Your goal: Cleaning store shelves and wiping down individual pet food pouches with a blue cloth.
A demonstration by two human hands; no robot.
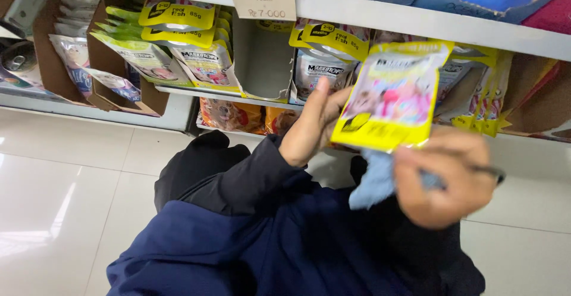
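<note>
Pinching the yellow pouch (392,97) by its left edge, my left hand (312,126) holds it up before the shelf (416,22). I judge it light, floppy and slick, best gripped at the sealed edges. My right hand (449,177), blurred, seems closed on a pale blue cloth (372,180) beneath; its fingers I cannot make out.

Yellow pouch (392,97) — beige shelf tag (263,2)

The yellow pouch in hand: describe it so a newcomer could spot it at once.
Start at the white shelf edge; just below its middle, the left hand holds up a glossy yellow-bordered flat pouch. Unlike the pouches in cardboard trays behind, it is out in front, above a light blue cloth.
</note>
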